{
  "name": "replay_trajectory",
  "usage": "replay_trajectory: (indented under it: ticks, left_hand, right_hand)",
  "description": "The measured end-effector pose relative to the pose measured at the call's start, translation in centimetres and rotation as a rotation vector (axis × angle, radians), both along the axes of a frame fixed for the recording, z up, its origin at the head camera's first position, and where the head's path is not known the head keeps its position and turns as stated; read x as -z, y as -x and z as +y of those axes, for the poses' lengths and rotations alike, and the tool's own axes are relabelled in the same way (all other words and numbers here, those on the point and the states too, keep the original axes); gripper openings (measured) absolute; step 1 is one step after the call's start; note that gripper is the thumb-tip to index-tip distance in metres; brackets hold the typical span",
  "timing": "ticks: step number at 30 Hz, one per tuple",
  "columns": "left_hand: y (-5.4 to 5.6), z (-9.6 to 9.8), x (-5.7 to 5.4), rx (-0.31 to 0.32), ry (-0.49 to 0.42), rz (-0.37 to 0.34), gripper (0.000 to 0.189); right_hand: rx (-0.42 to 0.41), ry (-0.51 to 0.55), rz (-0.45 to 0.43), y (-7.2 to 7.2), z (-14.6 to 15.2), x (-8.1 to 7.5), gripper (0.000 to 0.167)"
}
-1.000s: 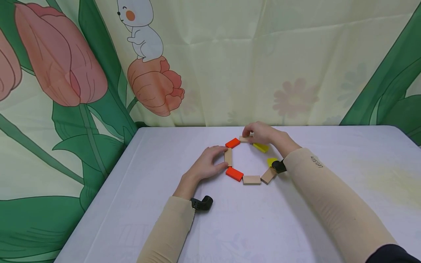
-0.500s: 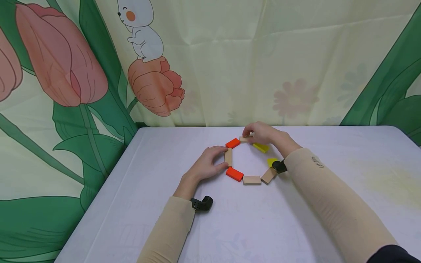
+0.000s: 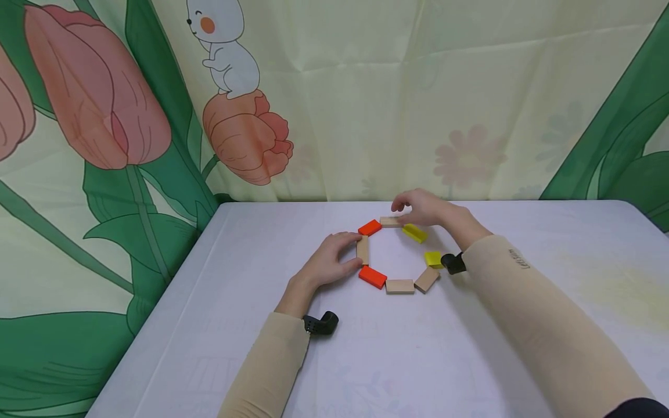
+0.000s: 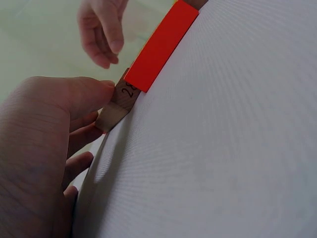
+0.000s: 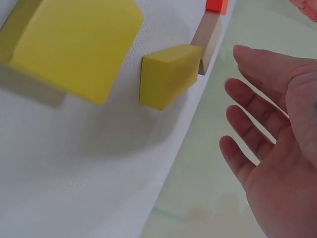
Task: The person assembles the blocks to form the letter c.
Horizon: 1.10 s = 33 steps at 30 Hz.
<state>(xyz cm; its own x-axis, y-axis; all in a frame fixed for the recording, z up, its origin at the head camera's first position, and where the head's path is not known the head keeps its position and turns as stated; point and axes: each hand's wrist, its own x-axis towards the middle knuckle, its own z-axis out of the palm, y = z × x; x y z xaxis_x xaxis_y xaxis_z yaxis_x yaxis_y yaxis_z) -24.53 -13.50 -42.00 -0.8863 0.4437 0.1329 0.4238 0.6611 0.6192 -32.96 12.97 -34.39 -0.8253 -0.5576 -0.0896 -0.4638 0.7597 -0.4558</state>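
Note:
Flat wooden blocks form a ring on the table. At its left side my left hand holds a plain wooden block by its ends, thumb at the near end and fingers at the far one. In the left wrist view that block has a number written on it, and a red block overlaps it. My right hand hovers by the plain block at the back of the ring. Its fingers are spread and hold nothing in the right wrist view. Beneath that hand lies a yellow block.
Another red block sits at the ring's back left, and one more red block at its front left. Two plain blocks, front and front right, lead to a second yellow block. A printed curtain hangs behind the table.
My right hand has let go of the back plain block and risen slightly to the right, uncovering more of that block and of the right-hand yellow one. My left hand has stayed put.

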Motion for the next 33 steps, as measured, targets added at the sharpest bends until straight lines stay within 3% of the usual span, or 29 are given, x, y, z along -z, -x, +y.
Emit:
replay_trajectory:
  ticks: [22,33]
  left_hand:
    - [-0.2,0.0,-0.1,-0.014,-0.010,-0.023,0.057]
    - [-0.2,0.0,-0.1,-0.018,-0.013,-0.029,0.057]
  right_hand:
    - [-0.008,-0.005,0.009,-1.5,2.6,0.3,0.024]
    - [0.048,-0.014,-0.079,-2.1,3.0,0.6,0.031]
